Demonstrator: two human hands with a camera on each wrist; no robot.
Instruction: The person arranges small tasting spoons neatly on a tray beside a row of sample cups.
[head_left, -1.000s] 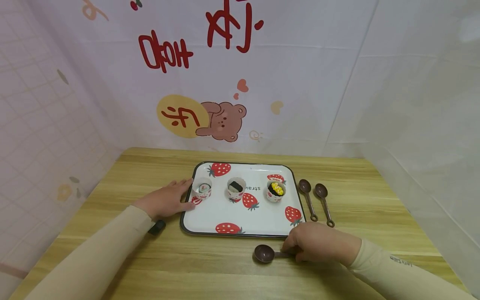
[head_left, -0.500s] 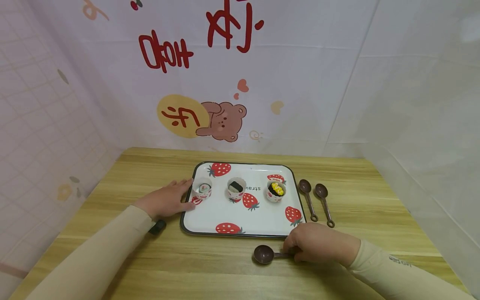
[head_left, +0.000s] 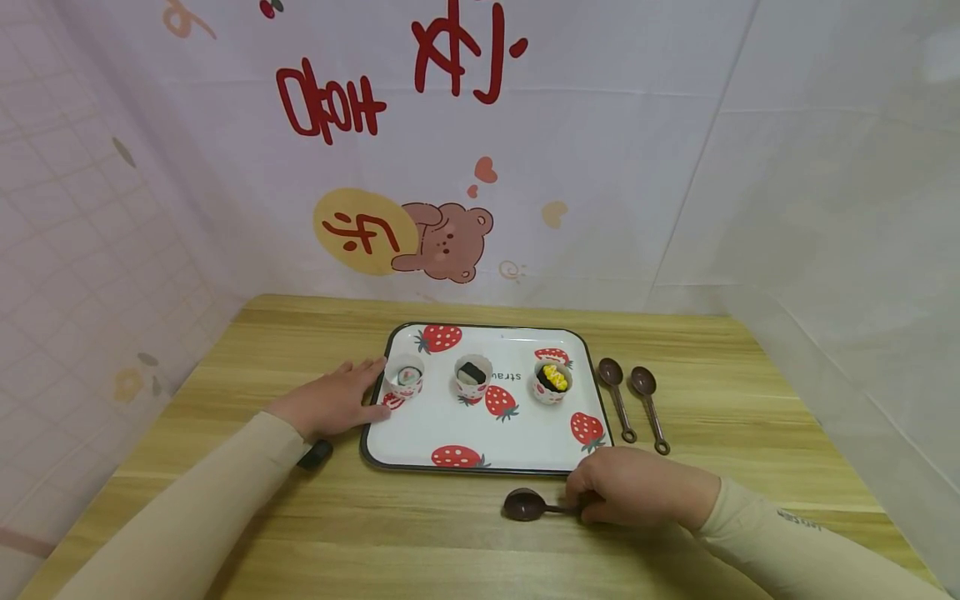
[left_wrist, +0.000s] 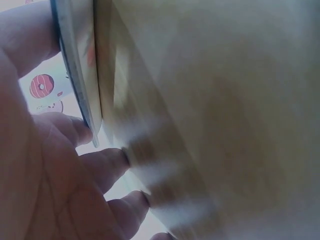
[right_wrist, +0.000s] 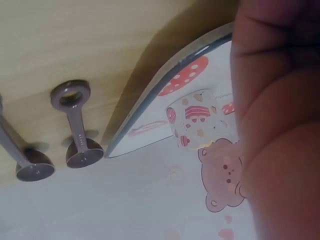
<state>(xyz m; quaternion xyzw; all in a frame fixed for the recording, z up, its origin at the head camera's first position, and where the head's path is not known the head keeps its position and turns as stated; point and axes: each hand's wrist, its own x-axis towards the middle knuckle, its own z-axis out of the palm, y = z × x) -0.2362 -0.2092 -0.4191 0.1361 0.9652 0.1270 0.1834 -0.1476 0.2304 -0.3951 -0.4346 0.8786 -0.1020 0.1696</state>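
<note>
Brown measuring spoon point(head_left: 523, 504) has rolled slightly since the earlier head frames: its bowl now shows as a flatter oval and sits a touch farther left along the near side of the strawberry tray point(head_left: 420, 433). In the head view the right hand point(head_left: 645, 487) pinches this spoon by the handle, at the tray's near right corner; whether the bowl touches the bench point(head_left: 360, 533) cannot be told. The left hand point(head_left: 330, 400) has stayed at the tray's left edge, fingers relaxed rather than gripping, thumb over the rim. Unmoved too are the left cup point(head_left: 408, 392), middle cup point(head_left: 463, 392) and right cup point(head_left: 547, 396), in a row on the tray, each with a small food piece inside; so are the inner spoon point(head_left: 611, 371) and outer spoon point(head_left: 643, 382), side by side just beyond the tray's right edge.

From the left wrist, the fingers lie loosely spread at the tray's rim, some reaching past it.

From the right wrist, the palm fills one side and conceals the pinched spoon; the two other spoons lie beyond the tray's edge, untouched.

To judge by this, only the held spoon is being worked, its angle adjusted near the tray, with the cups left alone.
</note>
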